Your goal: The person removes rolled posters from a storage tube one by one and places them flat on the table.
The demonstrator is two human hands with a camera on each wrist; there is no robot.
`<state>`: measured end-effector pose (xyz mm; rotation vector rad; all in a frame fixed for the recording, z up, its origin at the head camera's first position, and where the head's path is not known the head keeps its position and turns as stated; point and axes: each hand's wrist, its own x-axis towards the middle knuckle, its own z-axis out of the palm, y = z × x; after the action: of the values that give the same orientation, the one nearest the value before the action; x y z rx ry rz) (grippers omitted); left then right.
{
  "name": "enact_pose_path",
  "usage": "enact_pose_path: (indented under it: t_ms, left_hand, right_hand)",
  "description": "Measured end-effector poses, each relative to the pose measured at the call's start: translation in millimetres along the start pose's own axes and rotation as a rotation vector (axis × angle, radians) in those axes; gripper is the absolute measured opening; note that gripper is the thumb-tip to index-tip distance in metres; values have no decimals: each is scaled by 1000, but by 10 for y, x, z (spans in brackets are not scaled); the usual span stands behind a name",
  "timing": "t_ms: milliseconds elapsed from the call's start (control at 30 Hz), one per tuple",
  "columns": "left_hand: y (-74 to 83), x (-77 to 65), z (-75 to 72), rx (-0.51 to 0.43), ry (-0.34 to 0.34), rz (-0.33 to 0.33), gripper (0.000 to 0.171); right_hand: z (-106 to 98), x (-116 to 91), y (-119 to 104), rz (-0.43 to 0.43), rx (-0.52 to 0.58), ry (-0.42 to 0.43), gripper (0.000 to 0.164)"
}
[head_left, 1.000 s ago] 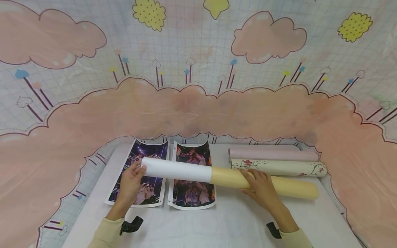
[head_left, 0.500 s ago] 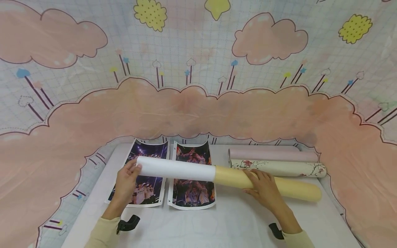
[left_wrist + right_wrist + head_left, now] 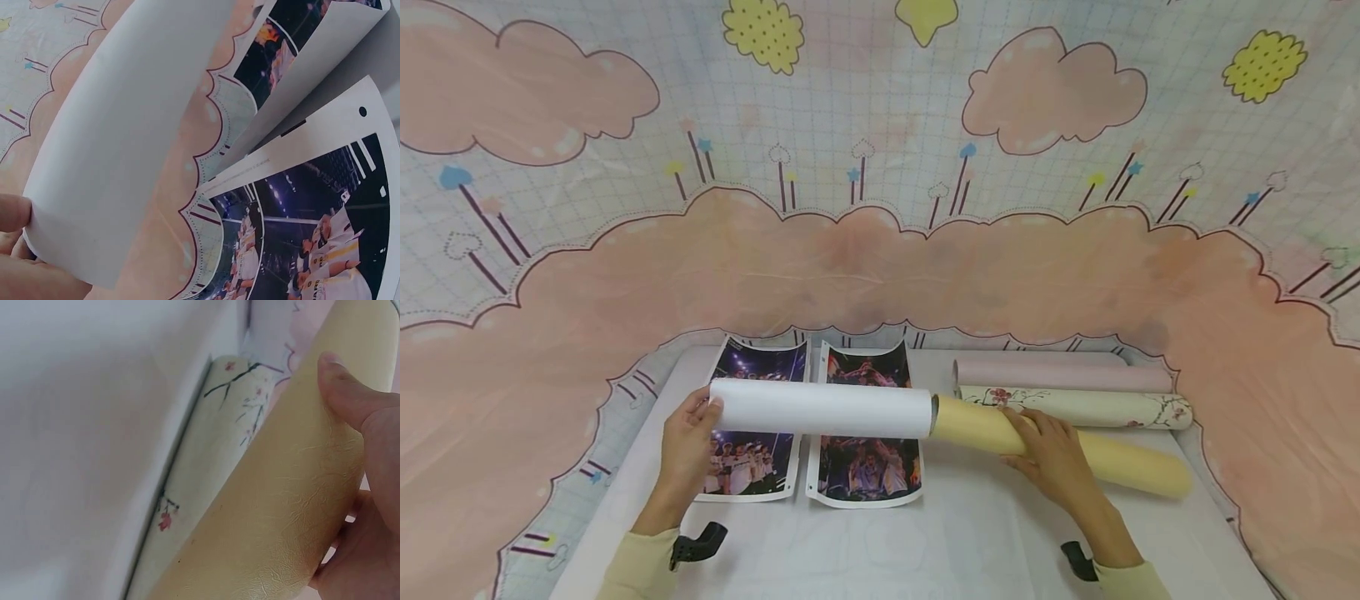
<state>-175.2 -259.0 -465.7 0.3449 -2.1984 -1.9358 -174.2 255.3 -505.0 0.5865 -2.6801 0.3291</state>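
My left hand (image 3: 687, 442) pinches the left end of a white paper roll (image 3: 820, 410), thumb at its rim. The roll is held level above two printed photo sheets with curled edges: a left sheet (image 3: 752, 467) and a right sheet (image 3: 868, 471). My right hand (image 3: 1051, 454) grips a yellow roll (image 3: 970, 423) around its middle, its embossed surface plain in the right wrist view. The dark open mouth of the yellow roll shows right at the white roll's right end. In the left wrist view the white roll (image 3: 119, 125) runs up from the thumb and fingers.
Behind the yellow roll lie a cream roll with a blossom pattern (image 3: 1090, 407) and a pale pink roll (image 3: 1060, 372), side by side. A white cloth (image 3: 880, 550) covers the table. A curtain with clouds (image 3: 880, 275) hangs at the back.
My left hand has drawn the white roll leftward out of the yellow roll, so more of it shows. My right hand has shifted slightly right with the yellow roll.
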Motion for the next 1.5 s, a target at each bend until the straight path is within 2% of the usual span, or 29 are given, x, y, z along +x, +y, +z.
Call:
enact_pose_path:
  t_ms: [267,600,967,1500]
  left_hand:
    - [116,-16,-45,18,59,30,47]
    - [182,-14,-96,-38,119,24,46]
    - [179,-3,-144,-62,139,12,44]
    - [177,-4,-162,-48,130,-19,48]
  right_hand:
    - [-3,-45,80,-10,-11,-49,77]
    - [5,-154,219,-33,-52,-117,78]
    - [71,-218,390,-99,-106,-84,80]
    - [177,-250,561,-107,-119,-56,78]
